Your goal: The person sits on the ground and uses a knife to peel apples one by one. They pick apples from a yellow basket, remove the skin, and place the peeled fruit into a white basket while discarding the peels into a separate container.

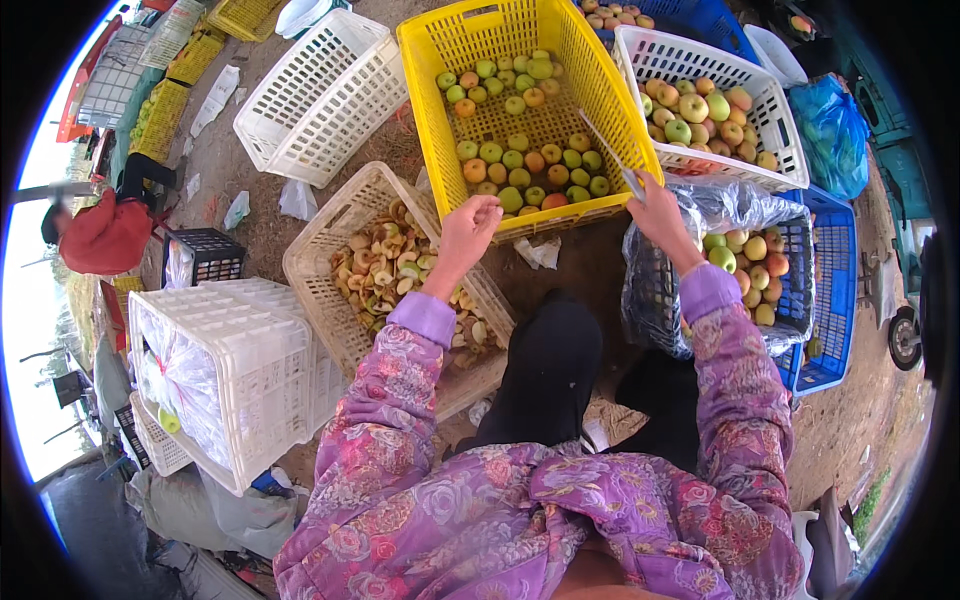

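Observation:
My right hand (658, 214) grips a knife (609, 148), its long blade pointing up and left over the inside of a yellow plastic crate (517, 16). Green and reddish apples (519, 178) lie in the crate in two groups, with some of the slatted bottom showing between. At the crate's near left corner is my left hand (471, 231), fingers curled together; no object shows in it. Below that wrist a dirty white crate (313, 251) holds many cut apple pieces (386, 262). My knees are between this crate and a plastic-lined dark crate (660, 277) of apples.
A white crate (784, 142) of apples stands at the right, beside a blue plastic bag (829, 135). A blue crate (836, 277) sits beyond the lined one. At left are a white crate (322, 97) and stacked white crates (262, 375). A person in red (105, 232) sits far left.

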### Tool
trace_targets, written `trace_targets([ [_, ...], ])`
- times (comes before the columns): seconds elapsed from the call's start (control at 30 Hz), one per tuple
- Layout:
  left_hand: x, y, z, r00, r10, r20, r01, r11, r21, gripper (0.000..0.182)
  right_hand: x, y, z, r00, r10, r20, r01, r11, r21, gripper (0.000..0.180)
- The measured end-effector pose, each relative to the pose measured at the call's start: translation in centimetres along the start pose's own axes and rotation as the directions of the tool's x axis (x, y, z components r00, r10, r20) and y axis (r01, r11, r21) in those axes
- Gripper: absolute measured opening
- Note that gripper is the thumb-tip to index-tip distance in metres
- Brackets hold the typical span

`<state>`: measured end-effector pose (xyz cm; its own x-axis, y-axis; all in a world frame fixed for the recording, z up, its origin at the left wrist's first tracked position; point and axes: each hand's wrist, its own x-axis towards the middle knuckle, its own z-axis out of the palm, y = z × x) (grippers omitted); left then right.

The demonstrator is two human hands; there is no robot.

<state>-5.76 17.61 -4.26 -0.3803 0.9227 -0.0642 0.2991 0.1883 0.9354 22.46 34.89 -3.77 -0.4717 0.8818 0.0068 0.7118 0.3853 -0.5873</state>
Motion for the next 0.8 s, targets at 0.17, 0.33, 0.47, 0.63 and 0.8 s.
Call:
trace_targets([
  [0.17,3.8,-0.7,1.0,0.989,0.021,0.143,-0.047,0.982,0.182,0.029,5.6,1.9,2.9,0.988,-0.135,-0.071,0.128,0.988,-0.087,0.042],
  [0.33,11.7,-2.8,1.7,0.922,-0.123,0.368,-0.061,0.891,0.450,0.030,6.7,2.6,5.3,0.991,-0.007,-0.131,-0.026,0.967,-0.253,0.041],
  [0.47,19.3,-6.0,3.4,0.850,-0.298,0.434,-0.082,0.739,0.668,0.037,6.6,2.5,5.7,0.975,-0.009,-0.223,-0.049,0.966,-0.255,0.039],
  [0.63,27.4,-11.3,6.1,0.913,-0.299,0.277,-0.026,0.634,0.772,0.043,6.7,1.9,5.1,0.990,0.061,-0.129,-0.095,0.957,-0.275,0.036],
  [0.8,33.9,-15.8,6.7,0.979,-0.181,0.096,-0.019,0.387,0.922,0.055,6.7,1.7,4.9,0.992,0.099,-0.077,-0.117,0.952,-0.282,0.039],
])
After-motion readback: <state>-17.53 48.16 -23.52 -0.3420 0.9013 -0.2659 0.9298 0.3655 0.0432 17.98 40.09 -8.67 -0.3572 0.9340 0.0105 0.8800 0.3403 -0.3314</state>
